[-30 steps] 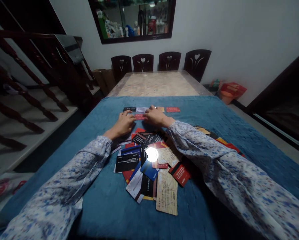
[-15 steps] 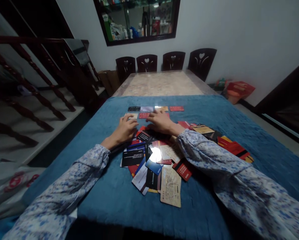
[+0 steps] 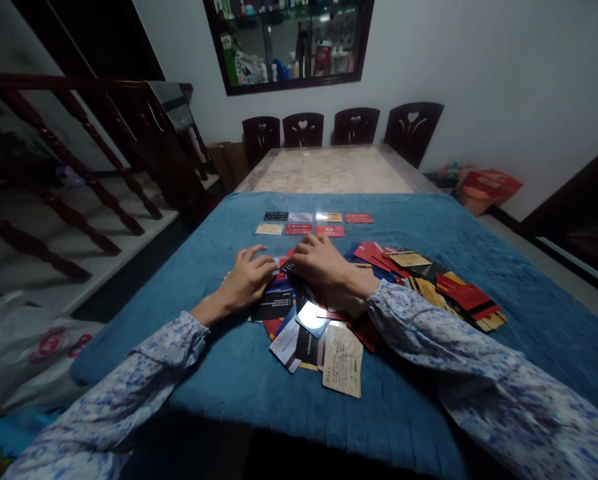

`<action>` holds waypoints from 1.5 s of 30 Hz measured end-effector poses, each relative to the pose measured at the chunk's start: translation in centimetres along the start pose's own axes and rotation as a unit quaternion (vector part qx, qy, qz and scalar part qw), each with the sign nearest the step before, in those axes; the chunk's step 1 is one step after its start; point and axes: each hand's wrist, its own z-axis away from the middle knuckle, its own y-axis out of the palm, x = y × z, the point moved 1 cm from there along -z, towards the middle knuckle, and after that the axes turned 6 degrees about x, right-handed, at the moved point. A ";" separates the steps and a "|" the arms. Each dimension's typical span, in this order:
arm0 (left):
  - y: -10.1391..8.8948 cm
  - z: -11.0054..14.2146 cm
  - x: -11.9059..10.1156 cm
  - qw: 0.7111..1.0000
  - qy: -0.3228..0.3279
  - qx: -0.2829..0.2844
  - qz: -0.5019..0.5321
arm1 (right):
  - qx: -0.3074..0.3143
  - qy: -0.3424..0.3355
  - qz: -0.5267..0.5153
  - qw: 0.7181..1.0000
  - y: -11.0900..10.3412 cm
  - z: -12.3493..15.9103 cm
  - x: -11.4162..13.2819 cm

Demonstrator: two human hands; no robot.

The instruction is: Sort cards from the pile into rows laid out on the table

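Note:
A heap of bank-style cards lies between my hands on the blue cloth, with a beige card [image 3: 343,360] at its near end. My left hand [image 3: 249,275] rests at the heap's left edge, fingers parted and bent, gripping nothing visible. My right hand [image 3: 321,262] reaches over the upper part of the heap, fingers closed on a black card [image 3: 287,267] that pokes out at the fingertips; its thumb is hidden. Farther back lie two rows of single cards, among them a red card [image 3: 359,218] and a cream card [image 3: 269,229].
More cards, with a red and black card [image 3: 471,300] among them, spread out right of my forearm. The blue cloth [image 3: 203,373] covers the near table. Dark chairs [image 3: 356,125] stand at the far end; a white plastic bag [image 3: 33,353] is at left.
My right hand has come down from the row of cards to the heap, uncovering two red cards. The black card by its fingertips lies at a different angle. The view has shifted slightly.

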 end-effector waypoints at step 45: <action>-0.5 7.8 -3.5 0.999 0.032 0.020 -0.024 | 0.026 -0.087 -0.037 0.995 1.2 3.5 6.0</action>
